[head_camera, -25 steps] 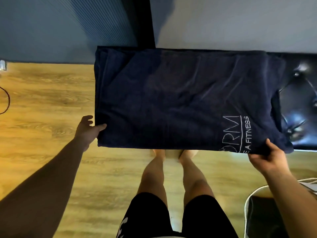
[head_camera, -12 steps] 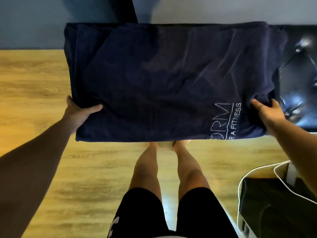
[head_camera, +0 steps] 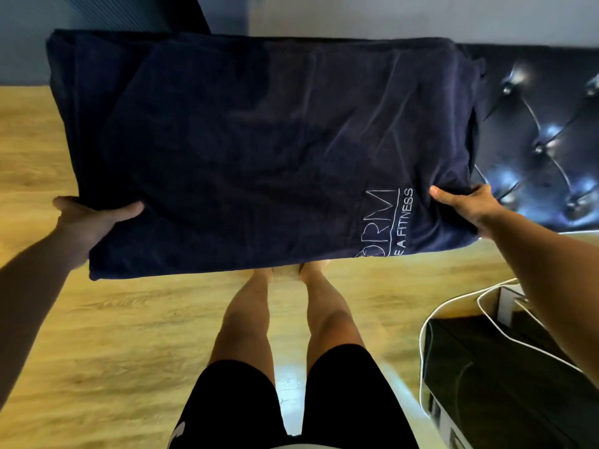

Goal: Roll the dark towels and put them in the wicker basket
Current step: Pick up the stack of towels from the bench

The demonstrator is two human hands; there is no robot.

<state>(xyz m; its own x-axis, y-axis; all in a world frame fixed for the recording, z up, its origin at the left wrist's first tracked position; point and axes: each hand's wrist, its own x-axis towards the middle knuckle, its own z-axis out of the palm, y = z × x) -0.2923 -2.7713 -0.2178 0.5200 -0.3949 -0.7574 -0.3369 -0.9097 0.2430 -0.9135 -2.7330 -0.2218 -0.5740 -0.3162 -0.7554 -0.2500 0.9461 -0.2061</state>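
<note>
Wooden floor (head_camera: pixel 113 335) fills the view beneath a standing person's bare legs. Held out flat in the air above it is a folded dark towel (head_camera: pixel 259 150) with white lettering near its right edge. A padded black seat (head_camera: pixel 544 140) stands just beyond that edge. The left hand (head_camera: pixel 87 222) grips the towel's left edge and the right hand (head_camera: pixel 466 209) grips its right edge, thumbs on top.

Living space: wooden floor (head_camera: pixel 129 335), black tufted upholstery (head_camera: pixel 544 140).
</note>
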